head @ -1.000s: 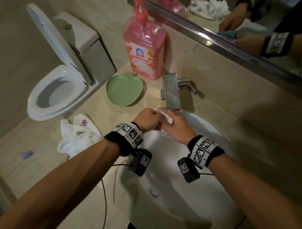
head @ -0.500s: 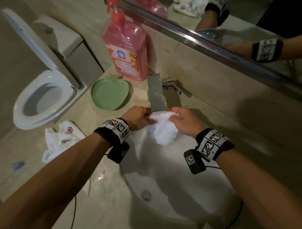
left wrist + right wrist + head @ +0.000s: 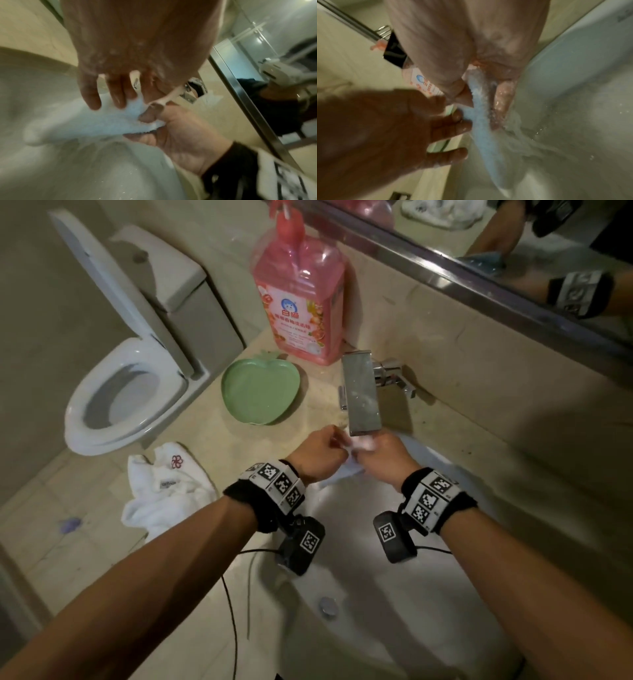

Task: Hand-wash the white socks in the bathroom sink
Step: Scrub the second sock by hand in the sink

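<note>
The white sink (image 3: 421, 604) sat sunk into the beige counter (image 3: 212, 446), its back rim running close under the chrome faucet (image 3: 363, 395), whose spout overhung the basin edge. Both hands worked right under that spout, hard against the back rim, while the bowl towards the drain (image 3: 328, 606) lay open below them. To the left of the faucet a green apple-shaped dish (image 3: 260, 392) and a pink detergent bottle (image 3: 301, 302) stood on the counter near the wall, and a second white sock (image 3: 164, 491) lay crumpled at the counter's left edge beside the toilet (image 3: 116, 398). The mirror frame (image 3: 479, 282) ran above the backsplash.

The left hand (image 3: 322, 453) pinched 1 end of the wet white sock (image 3: 96, 124) with curled fingers, soap suds on the skin. The right hand (image 3: 383, 457) gripped the other end, thumb pressed onto the cloth and fingers (image 3: 503, 97) curled behind it. The sock stretched between the 2 hands, its loose part hanging down into the basin, with water splashing off it in the right wrist view.
</note>
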Motion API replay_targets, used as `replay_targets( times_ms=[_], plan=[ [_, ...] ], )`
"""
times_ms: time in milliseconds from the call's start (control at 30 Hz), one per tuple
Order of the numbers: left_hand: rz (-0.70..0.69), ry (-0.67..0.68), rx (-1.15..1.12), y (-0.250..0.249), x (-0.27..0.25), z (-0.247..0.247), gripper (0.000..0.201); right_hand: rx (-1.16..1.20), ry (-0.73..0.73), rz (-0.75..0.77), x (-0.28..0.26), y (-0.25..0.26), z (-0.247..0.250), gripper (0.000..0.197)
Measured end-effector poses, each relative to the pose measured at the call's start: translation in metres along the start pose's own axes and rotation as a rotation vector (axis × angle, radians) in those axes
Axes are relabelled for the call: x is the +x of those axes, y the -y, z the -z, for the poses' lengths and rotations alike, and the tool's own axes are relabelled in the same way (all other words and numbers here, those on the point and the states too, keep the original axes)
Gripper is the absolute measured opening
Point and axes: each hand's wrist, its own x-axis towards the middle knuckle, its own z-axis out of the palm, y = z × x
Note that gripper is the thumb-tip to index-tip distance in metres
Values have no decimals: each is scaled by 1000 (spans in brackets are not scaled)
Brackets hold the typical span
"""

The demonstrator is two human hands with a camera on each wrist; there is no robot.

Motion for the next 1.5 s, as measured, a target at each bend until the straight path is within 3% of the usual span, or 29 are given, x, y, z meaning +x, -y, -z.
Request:
replay_targets(
  times_ms=[67, 100, 167, 267, 367, 467, 567, 667, 767, 900, 1000, 1100, 1233, 1333, 1400, 1500],
  plan=[
    [-11, -137, 176, 8, 0, 9, 40, 61, -2, -30, 1, 0, 4, 32],
    [-44, -97, 260, 13, 2, 13, 55, 96, 7, -39, 0, -1, 7, 37],
    [-132, 107, 298, 18, 5, 16, 82, 141, 15, -81, -4, -1, 14, 48],
    [-227, 278, 108, 16, 13, 7, 93, 241, 72, -71, -12, 0, 27, 49],
    [-249, 233, 196, 14, 22, -4, 88, 276, 122, 13, -19, 2, 41, 47],
    [-273, 153, 403, 9, 25, -11, 66, 157, 152, 28, -21, -5, 60, 48],
    [-329, -4, 496, -2, 25, -12, 43, 106, 254, -103, -18, -13, 68, 35],
    [-329, -79, 558, -13, 21, -11, 43, 95, 269, -230, -13, -19, 57, 57],
    [-376, -96, 674, -23, 13, -14, 35, -154, 199, -127, -5, -16, 37, 71],
    [-173, -171, 592, -30, 15, -12, 22, -398, 119, 15, 7, -15, 20, 53],
    [-80, -153, 609, -30, 18, -12, 16, -688, 109, 127, 13, -11, 13, 46],
    [-23, -178, 555, -26, 26, -17, 17, -833, 102, 222, 19, -16, 12, 20],
    [-35, -136, 585, -21, 36, -22, 26, -909, 2, 285, 23, -26, 16, 18],
    [-73, -40, 696, -22, 38, -26, 17, -1032, 59, 380, 18, -22, 18, 12],
    [-86, -17, 767, -18, 40, -27, 27, -1091, 85, 418, 16, -22, 19, 6],
    [-71, 82, 783, -20, 40, -26, 38, -1018, 67, 341, 15, -30, 23, 22]
  ],
)
